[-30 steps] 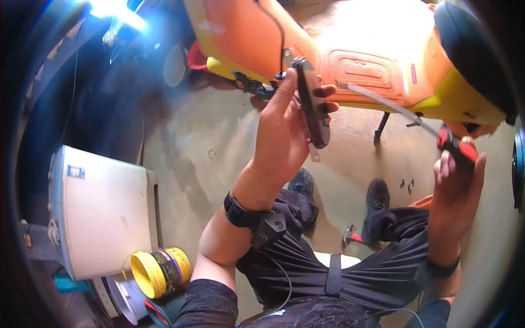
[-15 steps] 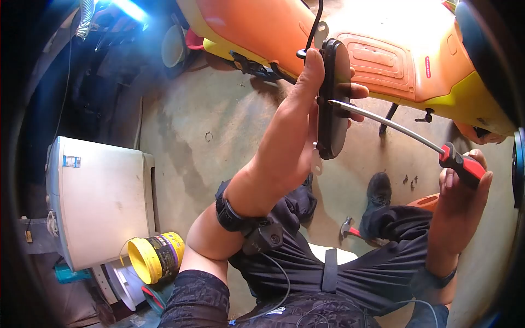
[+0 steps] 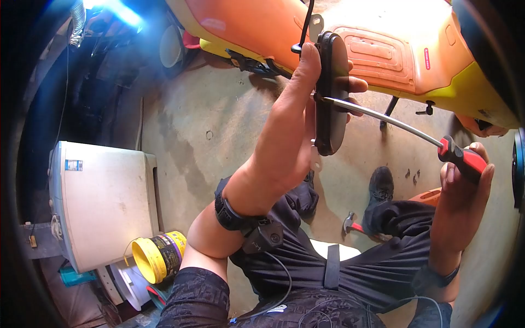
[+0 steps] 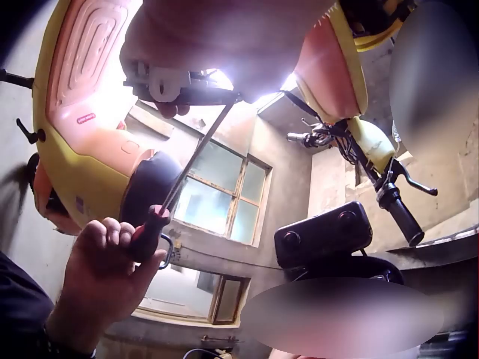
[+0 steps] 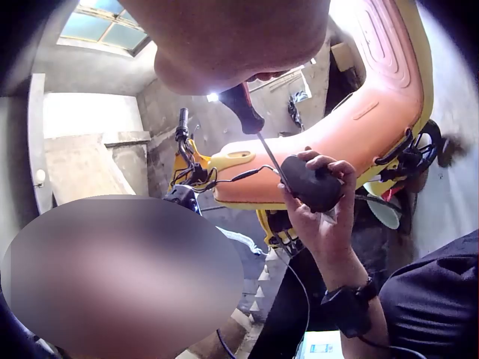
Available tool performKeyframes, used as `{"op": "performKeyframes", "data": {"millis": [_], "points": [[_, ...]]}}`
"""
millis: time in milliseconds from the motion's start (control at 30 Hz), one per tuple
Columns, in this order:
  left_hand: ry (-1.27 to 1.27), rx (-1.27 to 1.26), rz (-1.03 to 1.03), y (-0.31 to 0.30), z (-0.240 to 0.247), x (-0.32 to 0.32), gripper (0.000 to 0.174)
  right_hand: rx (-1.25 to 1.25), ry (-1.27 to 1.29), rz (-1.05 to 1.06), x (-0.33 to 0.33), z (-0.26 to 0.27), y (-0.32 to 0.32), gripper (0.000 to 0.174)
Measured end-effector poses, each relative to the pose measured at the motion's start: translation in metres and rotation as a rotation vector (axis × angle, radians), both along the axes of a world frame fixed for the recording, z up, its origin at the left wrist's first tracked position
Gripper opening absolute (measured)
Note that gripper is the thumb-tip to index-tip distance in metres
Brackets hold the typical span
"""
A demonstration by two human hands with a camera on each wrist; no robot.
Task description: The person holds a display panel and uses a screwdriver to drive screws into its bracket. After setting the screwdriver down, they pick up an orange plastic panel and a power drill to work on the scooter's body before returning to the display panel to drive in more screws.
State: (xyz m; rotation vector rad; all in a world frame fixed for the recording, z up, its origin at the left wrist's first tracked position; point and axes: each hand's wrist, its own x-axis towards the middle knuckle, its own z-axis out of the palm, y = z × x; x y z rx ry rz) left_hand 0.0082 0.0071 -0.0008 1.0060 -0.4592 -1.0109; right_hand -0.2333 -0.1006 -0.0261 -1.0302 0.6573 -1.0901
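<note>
In the head view, my left hand [image 3: 281, 134] holds up a dark oval housing [image 3: 338, 65], thumb along its near side and fingers behind it. Metal tabs [image 3: 316, 23] stick out at its ends, and a black cable [image 3: 307, 24] runs up from it. My right hand [image 3: 462, 202] grips the red-and-black handle of a screwdriver [image 3: 458, 156]. Its long steel shaft points left across the housing, with the tip right at the seam along the edge. From the right wrist, the housing [image 5: 314, 183] shows its broad dark face, the screwdriver [image 5: 243, 108] slanting down to its side.
An orange-and-yellow scooter [image 3: 372, 54] stands just beyond my hands. On the floor between my feet lies a hammer [image 3: 350, 224]. To the left are a white chest [image 3: 106, 205] and a tipped yellow bucket [image 3: 150, 259]. Small dark bits [image 3: 415, 176] lie near my right shoe.
The left hand has brought the housing to the right and turned it more upright. The screwdriver's tip, apart from the housing a second ago, now meets its edge.
</note>
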Motion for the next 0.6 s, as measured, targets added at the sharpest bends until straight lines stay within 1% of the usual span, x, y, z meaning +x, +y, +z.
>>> {"op": "performKeyframes", "data": {"millis": [100, 167, 300, 400, 500, 567, 600], "points": [[-0.003, -0.001, 0.002, 0.0004, -0.0027, 0.0011, 0.074, -0.020, -0.023, 0.035, -0.0012, -0.0007, -0.0011, 0.056], [0.002, -0.019, -0.011, 0.0001, -0.0042, 0.0021, 0.073, 0.020, -0.020, 0.059, -0.0021, -0.0017, -0.0019, 0.057], [0.003, -0.017, -0.010, 0.0004, -0.0040, 0.0016, 0.073, 0.016, 0.005, 0.000, 0.0013, 0.0005, 0.0001, 0.056], [-0.025, -0.011, -0.006, 0.0005, -0.0049, 0.0026, 0.073, -0.040, 0.027, 0.058, -0.0037, -0.0043, -0.0048, 0.057], [-0.072, -0.002, 0.003, 0.0014, -0.0041, 0.0030, 0.071, -0.090, 0.092, 0.008, -0.0027, -0.0031, -0.0031, 0.058], [-0.090, 0.018, 0.028, 0.0014, -0.0005, 0.0008, 0.069, -0.094, 0.124, -0.106, 0.0031, 0.0004, 0.0013, 0.059], [-0.090, 0.020, 0.026, 0.0013, 0.0002, 0.0006, 0.069, -0.091, 0.124, -0.108, -0.0008, -0.0012, -0.0007, 0.059]]}}
